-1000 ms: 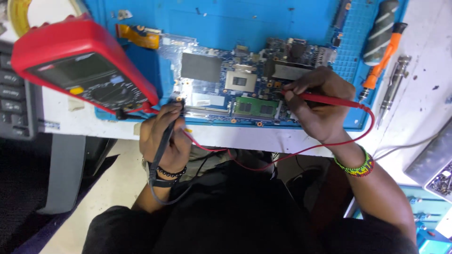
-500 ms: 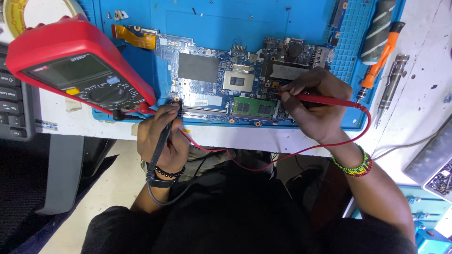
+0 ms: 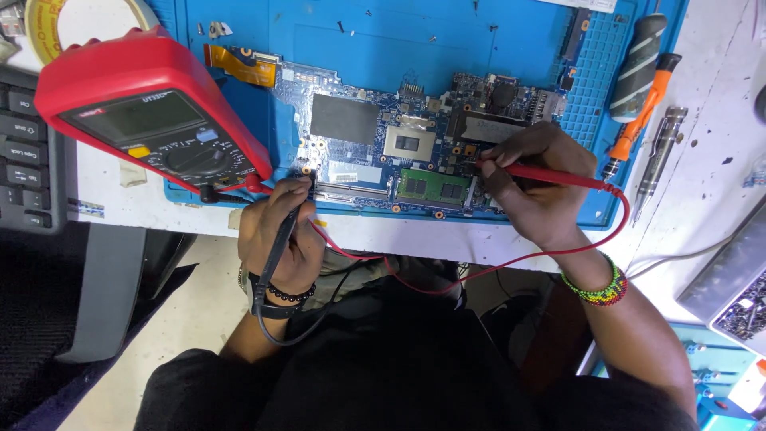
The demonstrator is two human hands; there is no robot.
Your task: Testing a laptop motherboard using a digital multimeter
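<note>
A blue laptop circuit board (image 3: 375, 144) lies on a blue work mat (image 3: 447, 40). My left hand (image 3: 279, 235) grips a black test probe (image 3: 281, 239), its tip touching the board's lower left corner. My right hand (image 3: 535, 183) holds a red test probe (image 3: 550, 175), its tip pressed on the board's right part near a green memory module (image 3: 431, 187). Red and black leads run from both probes to a red multimeter (image 3: 152, 120) resting at the left, tilted over the mat's edge.
A roll of yellow tape (image 3: 48, 24) and a black keyboard (image 3: 24, 160) sit at the left. An orange-handled screwdriver (image 3: 642, 112), a grey-striped handle (image 3: 638, 64) and a metal tool (image 3: 658, 152) lie to the right of the mat. A laptop corner (image 3: 734, 279) shows at far right.
The view has shifted slightly. Both hands stay on the board with their probes; the left probe tip sits a little closer to the board's lower left corner.
</note>
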